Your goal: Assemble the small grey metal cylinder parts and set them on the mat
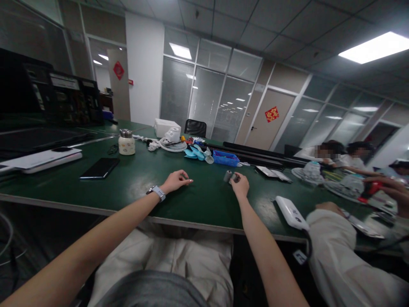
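Observation:
My left hand [175,181] is above the green table, its fingers loosely curled. A gap shows between its thumb and index finger, and I see nothing between them. A watch with a pale strap [156,192] is on that wrist. My right hand [241,186] pinches a small grey cylinder [235,177] between thumb and fingers, low over the table. Close to its left side stands a second small grey cylinder [228,175]. Whether the two touch I cannot tell, and the fingers partly cover the held one.
Behind my hands are a blue plastic basket [225,158], light-blue fan blades [195,152] and a white fan grille [173,145]. A black phone [99,168] and a cream jar [127,143] are at left. A white device [291,212] lies right, beside a co-worker's sleeve [332,234].

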`<state>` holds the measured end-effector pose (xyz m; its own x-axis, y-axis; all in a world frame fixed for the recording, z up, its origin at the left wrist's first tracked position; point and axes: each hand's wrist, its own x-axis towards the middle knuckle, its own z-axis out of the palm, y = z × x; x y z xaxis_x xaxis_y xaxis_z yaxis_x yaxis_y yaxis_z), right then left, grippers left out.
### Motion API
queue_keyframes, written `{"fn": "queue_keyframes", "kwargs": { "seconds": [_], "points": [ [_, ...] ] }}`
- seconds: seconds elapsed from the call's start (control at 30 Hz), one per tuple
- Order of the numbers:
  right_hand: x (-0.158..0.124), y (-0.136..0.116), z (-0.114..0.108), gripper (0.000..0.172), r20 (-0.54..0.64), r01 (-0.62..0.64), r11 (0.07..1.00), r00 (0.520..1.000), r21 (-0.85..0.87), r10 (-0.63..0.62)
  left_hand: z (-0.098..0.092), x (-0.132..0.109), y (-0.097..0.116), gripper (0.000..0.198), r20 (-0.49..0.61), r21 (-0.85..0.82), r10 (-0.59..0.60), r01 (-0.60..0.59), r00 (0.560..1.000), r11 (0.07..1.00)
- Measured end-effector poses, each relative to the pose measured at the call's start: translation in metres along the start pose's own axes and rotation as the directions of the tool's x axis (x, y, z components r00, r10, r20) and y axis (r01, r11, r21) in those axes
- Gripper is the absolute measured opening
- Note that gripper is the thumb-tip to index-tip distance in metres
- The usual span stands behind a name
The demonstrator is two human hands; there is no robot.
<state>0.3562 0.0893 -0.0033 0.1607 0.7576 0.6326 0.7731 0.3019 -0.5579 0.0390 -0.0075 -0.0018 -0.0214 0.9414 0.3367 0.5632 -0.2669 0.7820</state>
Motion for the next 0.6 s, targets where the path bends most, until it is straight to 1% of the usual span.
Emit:
{"fn": "queue_keyframes", "kwargs": {
  "seconds": [0.07, 0.23, 0.33, 0.4, 0.5, 0.6],
  "points": [
    [0.002, 0.0, 0.002, 0.036, -0.001, 0.055, 0.997, 0.998, -0.058, -0.055, 0.0, 0.0, 0.0, 0.043, 0.0, -0.002, 0.003, -0.003, 1.0, 1.0],
    [0.006, 0.0, 0.005, 0.038, 0.015, 0.097, 0.982, 0.995, -0.165, -0.096, 0.0, 0.001, -0.001, 0.042, 0.013, 0.001, 0.016, -0.016, 1.0, 1.0],
    [0.007, -0.003, 0.01, 0.036, -0.065, 0.134, 0.954, 0.985, -0.268, -0.157, 0.0, 0.0, 0.001, 0.043, 0.011, -0.012, 0.013, -0.012, 1.0, 1.0],
    [0.006, -0.007, 0.014, 0.038, -0.092, 0.14, 0.934, 0.979, -0.329, -0.18, 0.0, 0.0, 0.003, 0.043, 0.008, -0.015, 0.006, -0.006, 1.0, 1.0],
    [0.006, -0.011, 0.02, 0.049, -0.032, 0.182, 0.903, 0.977, -0.389, -0.211, -0.001, -0.001, 0.004, 0.042, 0.012, -0.008, 0.011, -0.011, 1.0, 1.0],
    [0.008, -0.015, 0.022, 0.051, -0.012, 0.191, 0.887, 0.976, -0.42, -0.216, 0.0, 0.0, 0.002, 0.042, 0.012, 0.0, 0.019, -0.019, 1.0, 1.0]
  ]
}}
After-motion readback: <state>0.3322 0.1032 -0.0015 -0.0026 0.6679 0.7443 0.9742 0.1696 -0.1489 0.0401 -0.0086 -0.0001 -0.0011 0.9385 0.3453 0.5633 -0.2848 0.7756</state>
